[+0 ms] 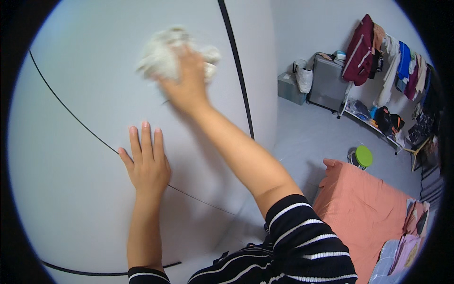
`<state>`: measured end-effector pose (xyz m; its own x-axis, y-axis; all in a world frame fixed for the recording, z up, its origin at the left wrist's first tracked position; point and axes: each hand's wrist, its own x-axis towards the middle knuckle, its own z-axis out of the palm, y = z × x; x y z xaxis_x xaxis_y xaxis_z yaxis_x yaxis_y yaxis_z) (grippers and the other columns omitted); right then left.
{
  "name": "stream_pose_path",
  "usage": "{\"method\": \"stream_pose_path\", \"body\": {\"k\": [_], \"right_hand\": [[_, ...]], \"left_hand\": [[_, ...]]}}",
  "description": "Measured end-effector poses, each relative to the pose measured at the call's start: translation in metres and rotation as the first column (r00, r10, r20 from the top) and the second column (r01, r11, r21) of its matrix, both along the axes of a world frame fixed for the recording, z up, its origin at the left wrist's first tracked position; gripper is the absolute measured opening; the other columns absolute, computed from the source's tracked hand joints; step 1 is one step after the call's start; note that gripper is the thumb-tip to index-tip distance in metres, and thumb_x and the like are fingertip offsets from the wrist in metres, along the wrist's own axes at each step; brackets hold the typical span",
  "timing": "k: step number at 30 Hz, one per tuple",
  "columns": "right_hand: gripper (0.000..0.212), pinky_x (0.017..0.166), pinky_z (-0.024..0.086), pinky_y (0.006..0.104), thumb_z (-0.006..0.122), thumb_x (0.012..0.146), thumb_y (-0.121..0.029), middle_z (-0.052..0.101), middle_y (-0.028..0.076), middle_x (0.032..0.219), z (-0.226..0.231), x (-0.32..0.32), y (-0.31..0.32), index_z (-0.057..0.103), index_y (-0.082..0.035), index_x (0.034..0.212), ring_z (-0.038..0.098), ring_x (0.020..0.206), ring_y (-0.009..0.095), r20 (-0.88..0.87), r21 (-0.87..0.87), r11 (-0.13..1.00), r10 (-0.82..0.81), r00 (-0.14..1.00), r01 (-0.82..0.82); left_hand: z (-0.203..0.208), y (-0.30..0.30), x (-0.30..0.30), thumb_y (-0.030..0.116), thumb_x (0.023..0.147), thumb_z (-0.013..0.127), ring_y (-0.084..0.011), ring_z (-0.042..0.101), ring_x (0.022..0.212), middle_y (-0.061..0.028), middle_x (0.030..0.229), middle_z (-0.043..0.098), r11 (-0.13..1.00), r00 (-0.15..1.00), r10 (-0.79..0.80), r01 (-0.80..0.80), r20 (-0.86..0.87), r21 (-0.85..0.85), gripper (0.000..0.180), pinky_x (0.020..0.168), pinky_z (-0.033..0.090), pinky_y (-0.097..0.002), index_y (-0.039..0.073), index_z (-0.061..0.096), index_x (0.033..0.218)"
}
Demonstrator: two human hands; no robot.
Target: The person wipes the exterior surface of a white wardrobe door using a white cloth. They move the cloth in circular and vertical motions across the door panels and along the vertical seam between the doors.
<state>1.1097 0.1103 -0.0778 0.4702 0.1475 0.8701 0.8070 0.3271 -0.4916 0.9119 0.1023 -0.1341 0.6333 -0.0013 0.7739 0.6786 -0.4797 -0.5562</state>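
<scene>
A large smooth white panel front [85,189], crossed by thin dark seams, fills the left and middle of the view. My right hand [189,87] reaches up across it and presses a crumpled white cloth [163,52] against the surface. Both hand and cloth are blurred by motion, and the fingertips are partly lost in the cloth's folds. Lower and to the left, my left hand [147,170] lies flat on the panel, fingers stretched and spread, over a thin seam. It holds nothing.
Black trim [236,57] runs down near the panel's right edge. Beyond are a grey suitcase [327,80], a grey box [291,89], a rack with hanging clothes [362,52], a green-topped stool [363,156] and a bed with an orange-pink cover [362,203].
</scene>
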Motion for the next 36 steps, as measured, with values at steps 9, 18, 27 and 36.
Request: {"method": "stream_pose_path", "body": {"k": [9,18,27,36], "right_hand": [[0.053,0.110,0.031,0.0439,0.069,0.087,-0.022,0.049,0.022,0.137,-0.248,-0.030,0.004,0.052,0.002,0.131,0.042,0.130,0.036,-0.620,-0.024,0.993,-0.102,0.778,0.111],[0.035,0.082,0.050,0.0348,0.069,0.089,-0.021,0.066,0.011,0.103,-0.172,0.114,-0.039,0.062,0.001,0.115,0.063,0.093,0.021,-0.650,0.238,0.945,0.325,0.687,-0.222],[0.060,0.094,0.040,0.0479,0.078,0.072,-0.027,0.054,0.021,0.113,0.047,0.264,0.023,0.054,0.004,0.118,0.048,0.106,0.040,0.103,0.042,0.995,-0.093,0.990,0.089],[0.049,0.079,0.043,0.0473,0.081,0.062,-0.013,0.059,0.014,0.096,-0.211,0.264,0.003,0.064,-0.003,0.106,0.053,0.091,0.036,-0.116,-0.032,0.995,0.091,0.989,-0.095]], "left_hand": [[0.006,-0.007,0.005,0.012,0.085,0.051,-0.0341,0.039,0.139,-0.0124,0.143,0.051,0.998,0.998,-0.053,0.054,0.023,-0.045,0.038,0.116,-0.002,-0.0590,0.010,0.062,0.121],[0.018,-0.025,0.073,0.021,0.082,0.063,-0.0440,0.035,0.138,-0.0214,0.143,0.046,0.957,0.969,-0.223,0.239,0.110,-0.162,0.048,0.111,-0.007,-0.0657,0.007,0.057,0.127],[0.070,0.014,0.272,0.021,0.084,0.065,-0.0419,0.035,0.138,-0.0201,0.144,0.044,0.920,0.923,-0.295,0.344,0.246,-0.186,0.044,0.113,0.001,-0.0647,0.007,0.057,0.125],[0.064,0.039,0.309,0.029,0.093,0.054,-0.0348,0.042,0.135,-0.0155,0.135,0.055,0.989,0.973,-0.140,0.146,0.181,-0.019,0.034,0.117,-0.001,-0.0583,0.008,0.063,0.118]]}}
